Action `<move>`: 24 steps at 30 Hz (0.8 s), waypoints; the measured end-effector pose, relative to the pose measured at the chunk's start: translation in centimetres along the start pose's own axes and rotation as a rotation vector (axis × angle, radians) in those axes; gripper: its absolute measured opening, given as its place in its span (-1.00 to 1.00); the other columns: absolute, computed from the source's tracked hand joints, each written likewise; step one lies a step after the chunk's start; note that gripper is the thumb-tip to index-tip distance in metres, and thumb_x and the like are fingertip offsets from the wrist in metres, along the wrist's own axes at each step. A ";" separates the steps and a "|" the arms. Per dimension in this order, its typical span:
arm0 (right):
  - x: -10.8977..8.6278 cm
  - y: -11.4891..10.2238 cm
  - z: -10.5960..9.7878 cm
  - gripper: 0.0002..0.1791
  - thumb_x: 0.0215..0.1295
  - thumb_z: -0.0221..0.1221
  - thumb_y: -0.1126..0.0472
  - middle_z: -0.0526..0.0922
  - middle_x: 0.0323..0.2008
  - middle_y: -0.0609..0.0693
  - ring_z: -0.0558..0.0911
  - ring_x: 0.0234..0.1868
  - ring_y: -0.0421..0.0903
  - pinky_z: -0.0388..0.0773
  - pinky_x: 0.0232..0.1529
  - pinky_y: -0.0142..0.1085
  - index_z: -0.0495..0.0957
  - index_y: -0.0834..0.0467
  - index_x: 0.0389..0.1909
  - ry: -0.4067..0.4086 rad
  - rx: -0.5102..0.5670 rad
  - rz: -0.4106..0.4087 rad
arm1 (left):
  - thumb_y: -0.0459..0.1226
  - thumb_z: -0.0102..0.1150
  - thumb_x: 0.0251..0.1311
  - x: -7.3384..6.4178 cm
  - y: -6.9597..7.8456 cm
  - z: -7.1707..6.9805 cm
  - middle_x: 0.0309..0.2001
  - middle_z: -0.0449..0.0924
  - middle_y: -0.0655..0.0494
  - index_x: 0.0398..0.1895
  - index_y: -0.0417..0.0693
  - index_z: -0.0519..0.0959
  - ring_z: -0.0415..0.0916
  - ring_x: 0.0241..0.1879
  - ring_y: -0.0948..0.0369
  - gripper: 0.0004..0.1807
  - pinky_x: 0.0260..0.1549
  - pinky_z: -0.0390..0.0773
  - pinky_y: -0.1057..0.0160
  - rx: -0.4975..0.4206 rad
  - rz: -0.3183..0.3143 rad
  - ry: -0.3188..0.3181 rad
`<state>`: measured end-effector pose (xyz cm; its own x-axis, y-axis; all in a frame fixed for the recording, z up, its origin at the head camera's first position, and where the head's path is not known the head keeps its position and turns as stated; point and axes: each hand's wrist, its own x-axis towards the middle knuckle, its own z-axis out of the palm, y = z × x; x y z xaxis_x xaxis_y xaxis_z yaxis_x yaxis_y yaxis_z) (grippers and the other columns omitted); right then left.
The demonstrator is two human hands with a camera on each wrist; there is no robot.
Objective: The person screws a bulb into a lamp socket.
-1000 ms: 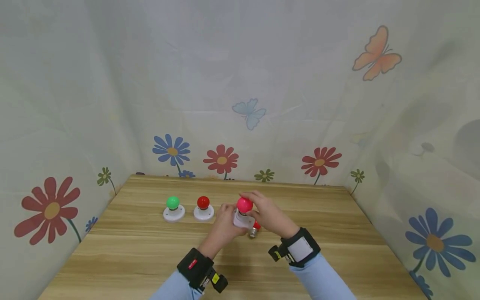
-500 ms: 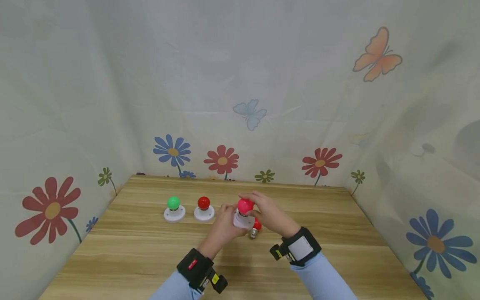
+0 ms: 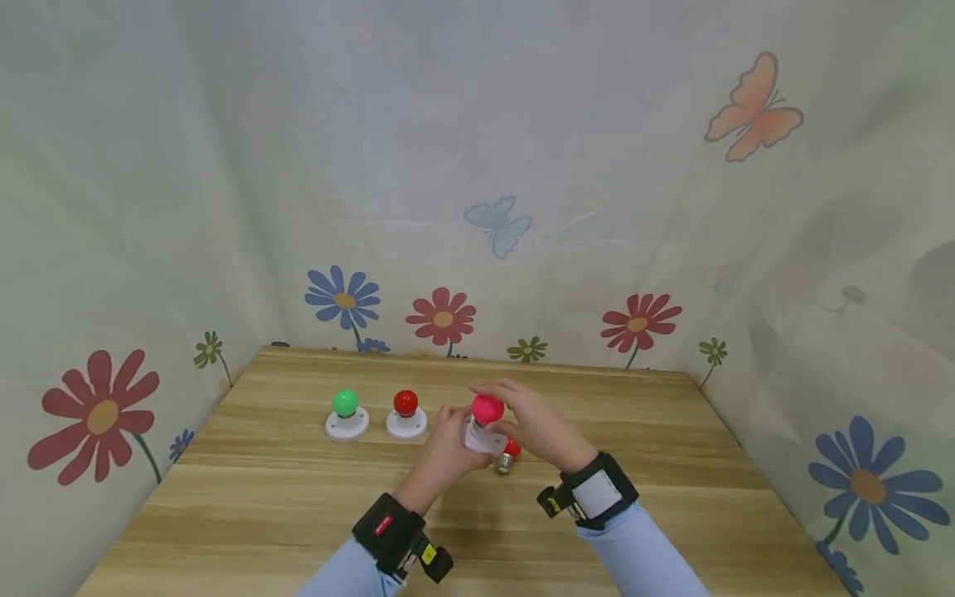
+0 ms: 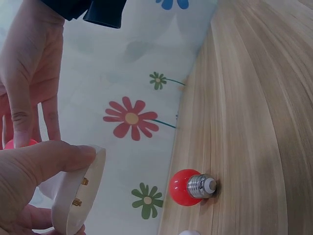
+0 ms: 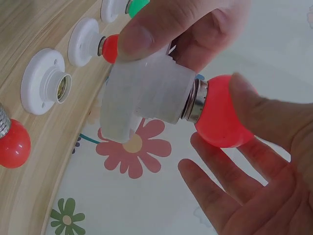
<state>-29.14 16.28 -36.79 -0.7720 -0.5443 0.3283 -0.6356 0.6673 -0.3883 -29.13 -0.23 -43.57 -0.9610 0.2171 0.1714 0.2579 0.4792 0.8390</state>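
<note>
My left hand (image 3: 445, 452) grips a white lamp holder (image 5: 146, 93) by its round base, raised above the table and tilted. Brass contacts show on its underside in the left wrist view. A red light bulb (image 5: 220, 115) sits in the mouth of that holder, with part of its metal screw thread still visible. My right hand (image 3: 539, 427) holds this bulb's globe between thumb and fingers; two fingers reach out past it in the right wrist view. Below the hands, a loose red bulb (image 4: 186, 188) with a silver screw cap lies on the table.
On the wooden table (image 3: 298, 514), a green bulb (image 3: 345, 404) and another red bulb (image 3: 405, 404) stand in white holders to the left. A bare white holder (image 5: 44, 83) stands beside them, hidden behind the hands in the head view. A flower-printed curtain (image 3: 567, 290) surrounds the table.
The fingers and thumb of my right hand have shifted slightly around the bulb's globe. My left hand and the holder have stayed nearly in place.
</note>
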 end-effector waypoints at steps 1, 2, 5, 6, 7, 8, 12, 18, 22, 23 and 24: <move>0.0 0.0 0.0 -0.38 0.09 0.37 0.32 0.55 0.17 0.07 0.55 0.18 0.01 0.53 0.15 -0.08 0.47 0.09 0.23 -0.005 0.003 -0.019 | -0.27 0.51 -0.10 0.0 0.0 0.0 0.09 0.40 -0.07 0.24 -0.14 0.43 0.31 0.06 0.04 -0.25 -0.06 0.59 0.00 0.001 0.003 -0.003; 0.0 0.1 -0.1 -0.40 0.10 0.35 0.34 0.56 0.17 0.07 0.55 0.18 0.01 0.53 0.15 -0.08 0.48 0.10 0.22 -0.009 0.007 -0.035 | -0.27 0.51 -0.10 0.0 0.0 0.0 0.09 0.40 -0.07 0.24 -0.14 0.43 0.30 0.06 0.03 -0.25 -0.06 0.58 -0.01 0.000 0.008 -0.004; 0.0 0.2 -0.2 -0.44 0.12 0.33 0.37 0.56 0.16 0.07 0.55 0.18 0.01 0.53 0.15 -0.09 0.50 0.12 0.18 -0.018 0.016 -0.059 | -0.28 0.51 -0.10 0.0 0.1 0.0 0.09 0.40 -0.07 0.23 -0.14 0.43 0.29 0.07 0.03 -0.26 -0.02 0.56 -0.03 -0.006 0.007 -0.005; 0.0 0.2 -0.2 -0.45 0.12 0.32 0.38 0.56 0.15 0.07 0.55 0.17 0.02 0.53 0.15 -0.08 0.50 0.13 0.18 -0.022 0.021 -0.061 | -0.28 0.51 -0.10 0.0 0.1 0.0 0.09 0.39 -0.07 0.23 -0.14 0.43 0.30 0.07 0.03 -0.26 -0.01 0.55 -0.04 -0.009 0.005 -0.005; 0.0 0.2 -0.2 -0.46 0.12 0.32 0.39 0.57 0.15 0.07 0.55 0.17 0.02 0.52 0.15 -0.08 0.50 0.13 0.17 -0.025 0.024 -0.060 | -0.28 0.51 -0.10 0.0 0.1 0.0 0.09 0.39 -0.07 0.24 -0.14 0.42 0.30 0.07 0.03 -0.25 0.00 0.55 -0.05 -0.010 0.004 -0.005; 0.0 0.2 -0.2 -0.45 0.12 0.33 0.38 0.56 0.15 0.06 0.55 0.17 0.01 0.53 0.15 -0.08 0.49 0.13 0.18 -0.030 0.028 -0.049 | -0.28 0.51 -0.10 0.0 0.1 0.0 0.10 0.39 -0.08 0.24 -0.14 0.42 0.30 0.07 0.02 -0.25 0.00 0.55 -0.05 -0.011 0.002 -0.005; 0.0 0.0 0.1 -0.42 0.12 0.37 0.21 0.56 0.09 0.05 0.59 0.05 -0.01 0.59 0.07 -0.11 0.46 0.11 0.20 -0.014 0.007 0.046 | -0.27 0.52 -0.10 0.0 0.1 0.1 0.10 0.37 -0.09 0.25 -0.15 0.40 0.31 0.07 0.01 -0.23 -0.01 0.58 -0.05 -0.007 -0.007 -0.003; 0.0 -0.1 1.1 -0.37 0.01 0.43 0.02 0.50 -0.10 0.03 0.60 -0.18 -0.12 0.67 -0.11 -0.24 0.49 0.15 0.10 0.104 -0.110 0.112 | -0.27 0.51 -0.10 -0.1 0.2 0.2 0.12 0.35 -0.12 0.27 -0.18 0.39 0.33 0.08 -0.01 -0.21 -0.02 0.60 -0.05 0.000 -0.027 -0.005; -0.1 -0.1 0.8 -0.43 0.02 0.43 0.14 0.52 -0.10 0.03 0.60 -0.16 -0.11 0.66 -0.08 -0.23 0.50 0.19 0.07 0.103 -0.062 0.095 | -0.29 0.51 -0.11 -0.2 0.4 0.3 0.14 0.34 -0.13 0.26 -0.19 0.39 0.33 0.09 -0.02 -0.21 0.00 0.58 -0.07 0.003 -0.029 -0.004; -0.1 -0.2 0.7 -0.44 0.03 0.43 0.17 0.53 -0.09 0.03 0.59 -0.15 -0.10 0.65 -0.07 -0.21 0.50 0.19 0.08 0.095 -0.042 0.093 | -0.29 0.51 -0.11 -0.2 0.4 0.3 0.14 0.34 -0.13 0.26 -0.20 0.39 0.33 0.09 -0.02 -0.21 0.01 0.58 -0.07 0.005 -0.026 -0.003; -0.1 -0.2 0.5 -0.45 0.03 0.42 0.21 0.54 -0.08 0.03 0.60 -0.13 -0.09 0.65 -0.06 -0.20 0.50 0.19 0.08 0.086 -0.020 0.086 | -0.29 0.51 -0.11 -0.2 0.5 0.3 0.13 0.34 -0.12 0.26 -0.20 0.39 0.32 0.09 -0.01 -0.22 0.01 0.57 -0.07 0.002 -0.026 -0.002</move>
<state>-28.98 15.94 -37.23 -0.8194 -0.4396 0.3678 -0.5663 0.7201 -0.4010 -28.76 0.15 -43.36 -0.9671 0.2064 0.1489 0.2334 0.4863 0.8420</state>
